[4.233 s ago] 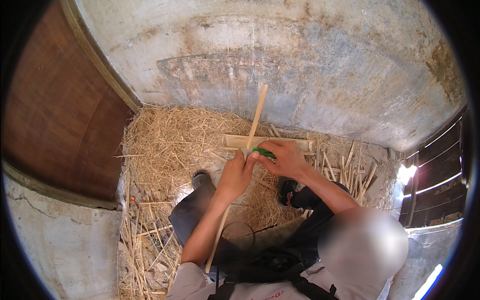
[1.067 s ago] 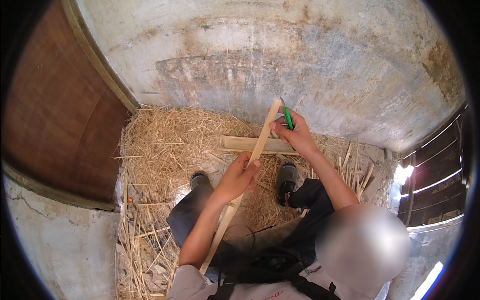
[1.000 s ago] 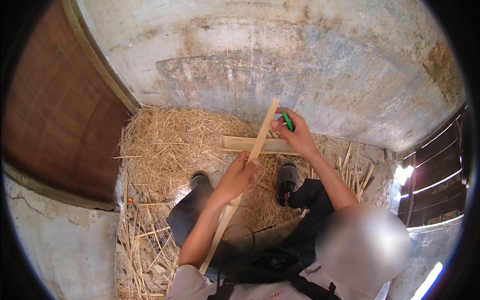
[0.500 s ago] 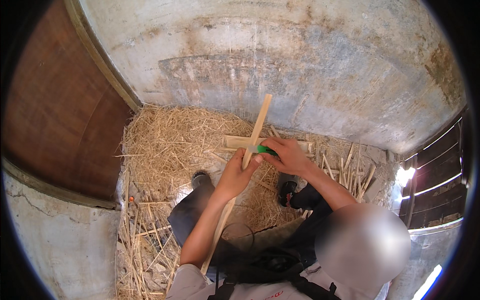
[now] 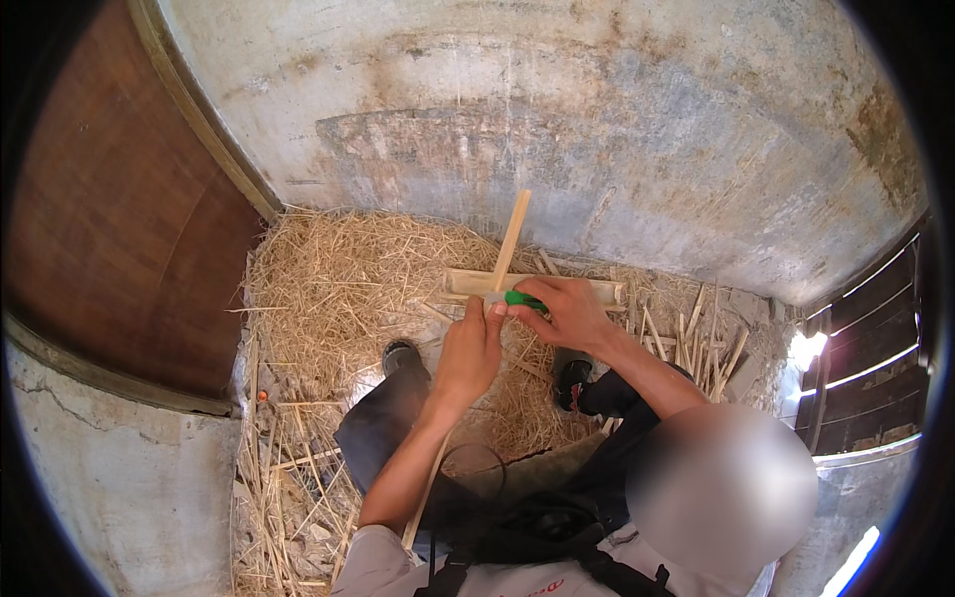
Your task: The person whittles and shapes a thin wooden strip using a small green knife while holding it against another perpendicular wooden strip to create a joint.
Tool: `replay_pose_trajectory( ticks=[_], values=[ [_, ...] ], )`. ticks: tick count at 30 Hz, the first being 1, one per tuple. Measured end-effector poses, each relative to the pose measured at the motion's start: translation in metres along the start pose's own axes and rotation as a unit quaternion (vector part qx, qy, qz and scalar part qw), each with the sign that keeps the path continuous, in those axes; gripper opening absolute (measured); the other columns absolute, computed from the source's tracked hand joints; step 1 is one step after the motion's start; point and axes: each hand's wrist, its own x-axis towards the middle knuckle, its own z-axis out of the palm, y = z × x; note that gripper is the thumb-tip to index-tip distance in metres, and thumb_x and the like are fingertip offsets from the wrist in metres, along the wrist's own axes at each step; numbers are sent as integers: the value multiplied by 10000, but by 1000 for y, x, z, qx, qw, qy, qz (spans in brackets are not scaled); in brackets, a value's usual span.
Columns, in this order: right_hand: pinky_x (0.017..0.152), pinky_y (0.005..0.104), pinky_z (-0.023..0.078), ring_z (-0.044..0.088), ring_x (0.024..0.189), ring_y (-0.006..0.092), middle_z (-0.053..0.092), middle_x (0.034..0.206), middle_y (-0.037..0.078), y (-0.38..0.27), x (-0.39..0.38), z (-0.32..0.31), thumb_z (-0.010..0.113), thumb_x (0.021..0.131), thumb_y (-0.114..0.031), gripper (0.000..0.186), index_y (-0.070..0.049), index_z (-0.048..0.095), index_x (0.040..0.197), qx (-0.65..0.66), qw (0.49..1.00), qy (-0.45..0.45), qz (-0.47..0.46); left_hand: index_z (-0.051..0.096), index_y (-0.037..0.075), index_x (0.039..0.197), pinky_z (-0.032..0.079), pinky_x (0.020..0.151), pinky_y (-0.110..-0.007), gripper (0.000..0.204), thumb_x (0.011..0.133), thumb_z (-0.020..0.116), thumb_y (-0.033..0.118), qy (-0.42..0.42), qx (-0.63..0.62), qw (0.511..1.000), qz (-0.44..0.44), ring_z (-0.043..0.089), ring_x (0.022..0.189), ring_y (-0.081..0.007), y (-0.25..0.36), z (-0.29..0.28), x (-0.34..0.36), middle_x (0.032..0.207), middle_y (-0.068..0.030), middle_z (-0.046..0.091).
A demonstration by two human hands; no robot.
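My left hand point(image 5: 470, 353) is closed around a long pale bamboo strip point(image 5: 512, 239). The strip slants from near the wall, through the hand, down past my left forearm to my lap. My right hand point(image 5: 569, 315) grips a knife by its green handle point(image 5: 524, 299). Its short pale blade lies against the strip just above my left fingers, with my left thumb close beside it. Fingers partly cover the blade, so its edge cannot be made out. Behind the hands, a split half of bamboo point(image 5: 468, 283) lies crosswise on the floor.
Straw and shavings point(image 5: 338, 289) cover the floor at the left. Several loose strips point(image 5: 696, 343) lie at the right. A stained concrete wall point(image 5: 477, 149) rises ahead, and a brown wooden panel point(image 5: 129, 219) stands at the left. My shoes point(image 5: 572, 378) rest below my hands.
The strip's far end has tipped slightly left, and the strip looks narrower. My left hand has turned a little, bringing its thumb up beside the blade. The right hand has shifted slightly left.
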Motion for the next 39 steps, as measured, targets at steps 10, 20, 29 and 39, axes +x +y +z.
replay_pose_trajectory(
  ticks=[10,20,29,39],
  values=[
    [618,425,565,740,730,335,761,912,124,13,4,-8,827,957,-308,287,-74,755,1106,-25,999,15,40,508,-24,1070,418,589,-603,322,1170,491,282,14,49,999,13,622,667,-554,-5,5,-1,684,-308,617],
    [631,422,573,740,712,333,767,900,144,26,8,-13,821,963,-288,271,-53,776,1090,-25,998,47,27,515,-59,1081,441,568,-634,348,1161,500,279,10,65,998,23,634,641,-564,-3,5,-2,659,-325,628],
    [611,451,509,667,638,363,651,721,197,72,31,-66,698,1051,-316,279,-44,748,1086,-75,968,107,213,513,-24,1061,419,602,-599,352,1168,498,310,-40,35,999,-3,610,666,-559,0,8,-12,662,-300,603],
    [634,445,499,646,662,374,670,812,166,38,6,-28,660,1075,-264,244,-37,645,1164,20,993,20,118,628,7,1015,450,706,-360,512,1195,401,429,-55,-96,994,1,511,731,-174,-10,2,-2,752,-50,521]
  ],
)
